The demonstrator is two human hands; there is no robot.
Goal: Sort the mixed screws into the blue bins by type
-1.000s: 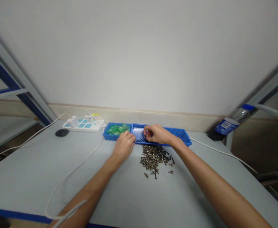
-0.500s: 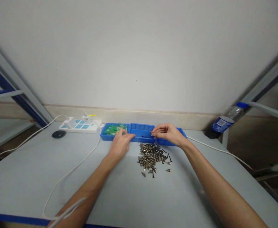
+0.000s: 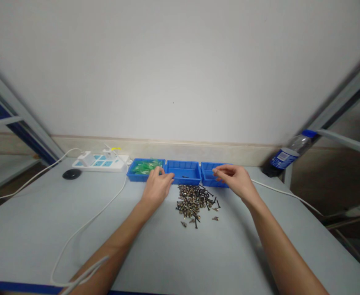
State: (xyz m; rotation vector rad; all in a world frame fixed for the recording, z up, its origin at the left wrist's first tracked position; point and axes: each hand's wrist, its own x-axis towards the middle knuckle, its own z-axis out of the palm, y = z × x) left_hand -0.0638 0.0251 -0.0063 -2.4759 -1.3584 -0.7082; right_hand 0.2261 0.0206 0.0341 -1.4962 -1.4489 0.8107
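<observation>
Three blue plastic bins stand in a row against the wall. The left bin (image 3: 138, 178) contains green translucent plastic pieces (image 3: 146, 166). In the middle bin (image 3: 184, 181) lies a small dark screw (image 3: 185, 177). My left hand (image 3: 157, 184) has its curled fingers on the adjoining rims of the left and middle bins. Above the right bin (image 3: 209, 180), my right hand (image 3: 235, 180) has thumb and fingertips pinched together; whatever sits between them is too small to make out. A mixed pile of dark screws and brassy metal fasteners (image 3: 194, 200) lies on the table before the bins.
A white power strip (image 3: 115, 165) with plugs and a black round disc (image 3: 71, 174) are at the left. White cables (image 3: 89, 223) cross the table (image 3: 167, 254). A blue-capped bottle (image 3: 286, 157) leans at the right by the metal frame.
My right hand has moved right, from over the middle bin to over the right bin. My left hand stays at the bin rims. The view has shifted slightly.
</observation>
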